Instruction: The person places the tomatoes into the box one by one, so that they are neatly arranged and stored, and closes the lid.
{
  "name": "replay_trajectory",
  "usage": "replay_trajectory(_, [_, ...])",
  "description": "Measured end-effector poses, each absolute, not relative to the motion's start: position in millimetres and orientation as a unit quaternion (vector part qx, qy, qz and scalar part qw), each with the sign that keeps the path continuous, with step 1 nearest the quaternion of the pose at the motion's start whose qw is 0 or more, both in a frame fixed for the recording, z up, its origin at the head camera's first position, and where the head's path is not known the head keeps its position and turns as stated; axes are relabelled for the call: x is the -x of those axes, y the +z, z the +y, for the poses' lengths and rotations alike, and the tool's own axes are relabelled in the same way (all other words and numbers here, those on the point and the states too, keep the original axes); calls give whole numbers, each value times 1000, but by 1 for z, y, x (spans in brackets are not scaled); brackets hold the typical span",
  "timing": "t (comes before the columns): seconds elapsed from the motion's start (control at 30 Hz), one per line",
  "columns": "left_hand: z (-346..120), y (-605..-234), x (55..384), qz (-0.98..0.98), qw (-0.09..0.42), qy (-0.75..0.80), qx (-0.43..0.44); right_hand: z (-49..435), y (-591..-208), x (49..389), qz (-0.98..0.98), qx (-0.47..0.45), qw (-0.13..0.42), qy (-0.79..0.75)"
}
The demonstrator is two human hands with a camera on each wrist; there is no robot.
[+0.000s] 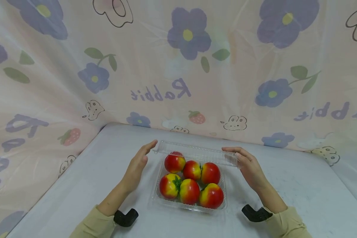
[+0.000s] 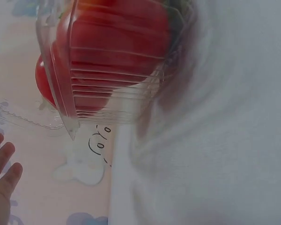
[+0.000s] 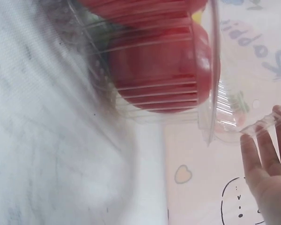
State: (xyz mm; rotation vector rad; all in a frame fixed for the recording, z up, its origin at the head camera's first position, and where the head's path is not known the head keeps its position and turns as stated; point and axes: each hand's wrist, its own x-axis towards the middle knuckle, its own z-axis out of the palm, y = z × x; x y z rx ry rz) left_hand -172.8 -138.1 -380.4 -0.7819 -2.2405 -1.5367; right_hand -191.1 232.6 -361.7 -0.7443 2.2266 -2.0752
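In the head view a clear plastic clamshell box (image 1: 184,207) sits on the table, with several round red-and-yellow fruits (image 1: 189,191) in two rows. Green leafy bits show between some fruits. Its hinged clear lid (image 1: 196,151) stands raised at the far side. My right hand (image 1: 250,168) is at the lid's right end, and its extended fingertips touch the lid edge in the right wrist view. To the left, my left hand (image 1: 136,168) has its fingers extended, with the fingertips close by the lid's left corner. The ribbed box wall (image 2: 107,93) fills much of the left wrist view.
A white cloth covers the table (image 1: 92,178). Behind it hangs a printed curtain (image 1: 154,66) with flowers and rabbits. Black curved pieces (image 1: 126,218) sit at both wrists, next to the beige sleeves (image 1: 95,224).
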Motion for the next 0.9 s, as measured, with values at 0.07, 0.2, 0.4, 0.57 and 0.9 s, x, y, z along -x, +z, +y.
replay_trajectory(0.07, [-138, -379, 174, -780, 157, -540, 274, 232, -362, 190, 716, 232, 5, -659])
replay_trajectory(0.2, [-136, -377, 177, -769, 147, -559, 275, 232, -361, 189, 727, 222, 5, -650])
replay_trajectory(0.4, [-132, -375, 179, -753, 131, -578, 286, 233, -361, 187, 725, 220, 10, -653])
replay_trajectory(0.57, [-130, -373, 179, -752, 120, -576, 297, 234, -362, 186, 732, 215, 12, -647])
replay_trajectory(0.9, [-129, -371, 177, -756, 107, -557, 326, 236, -364, 183, 724, 251, -3, -643])
